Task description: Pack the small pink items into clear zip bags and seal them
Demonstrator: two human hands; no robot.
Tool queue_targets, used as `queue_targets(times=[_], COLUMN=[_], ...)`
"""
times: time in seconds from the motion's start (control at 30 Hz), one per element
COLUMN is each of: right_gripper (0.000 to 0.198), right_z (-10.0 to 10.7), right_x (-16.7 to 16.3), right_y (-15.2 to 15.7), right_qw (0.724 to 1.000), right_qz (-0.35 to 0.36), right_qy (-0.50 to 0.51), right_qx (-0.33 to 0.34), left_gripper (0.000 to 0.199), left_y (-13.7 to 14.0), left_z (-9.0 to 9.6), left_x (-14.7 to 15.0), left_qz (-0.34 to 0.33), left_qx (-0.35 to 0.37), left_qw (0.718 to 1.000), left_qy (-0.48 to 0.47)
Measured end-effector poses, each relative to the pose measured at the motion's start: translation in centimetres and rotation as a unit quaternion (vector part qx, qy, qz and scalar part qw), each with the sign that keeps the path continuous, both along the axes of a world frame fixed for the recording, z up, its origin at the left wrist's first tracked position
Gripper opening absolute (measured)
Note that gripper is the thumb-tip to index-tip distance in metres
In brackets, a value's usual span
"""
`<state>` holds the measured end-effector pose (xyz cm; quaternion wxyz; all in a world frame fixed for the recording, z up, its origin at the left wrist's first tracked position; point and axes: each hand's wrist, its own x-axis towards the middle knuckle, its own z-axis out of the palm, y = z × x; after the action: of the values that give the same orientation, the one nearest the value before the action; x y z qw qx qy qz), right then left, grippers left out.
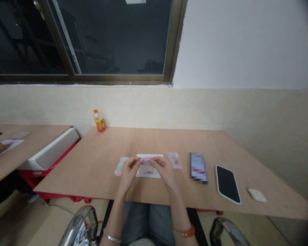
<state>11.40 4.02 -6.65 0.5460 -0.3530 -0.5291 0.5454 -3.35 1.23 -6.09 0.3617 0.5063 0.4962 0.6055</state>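
A bottle (100, 125) stands back left, beyond clear packets (119, 166). The left hand (129, 169) and right hand (165, 169) pinch a small clear piece (145, 161) above white paper (148, 173), partly hiding it; rightward lie another packet (176, 160), a blurred device (198, 167), a black-screened phone (228, 184) and a pale case (257, 195).

An orange-capped bottle (100, 124) stood at the surface's (79, 162) far edge; a dark-screened phone (228, 184) lay between a pixelated device (198, 167) and a white object (257, 195).

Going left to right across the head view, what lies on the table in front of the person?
Orange-capped bottle, pink-edged clear bags, white paper, clear bag with pinkish contents, pixelated phone, white-rimmed dark-screened device, small whitish object.
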Motion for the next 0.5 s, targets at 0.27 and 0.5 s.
queue_targets(times=[0.27,0.5], right_gripper=[0.021,0.019], right_z=[1.1,1.8], right_x=[-0.8,-0.9], right_y=[-0.7,-0.8], right_qw=[0.999,1.0], right_qz=[-0.023,0.0], right_qy=[-0.019,-0.005], right_qx=[0.022,0.008], left_gripper=[0.022,0.021], left_y=[-0.4,-0.1], left_z=[0.4,0.4], left_x=[0.1,0.0], left_qz=[0.017,0.016], left_qx=[0.018,0.026], left_qw=[0.999,0.999], left_qy=[0.036,-0.022])
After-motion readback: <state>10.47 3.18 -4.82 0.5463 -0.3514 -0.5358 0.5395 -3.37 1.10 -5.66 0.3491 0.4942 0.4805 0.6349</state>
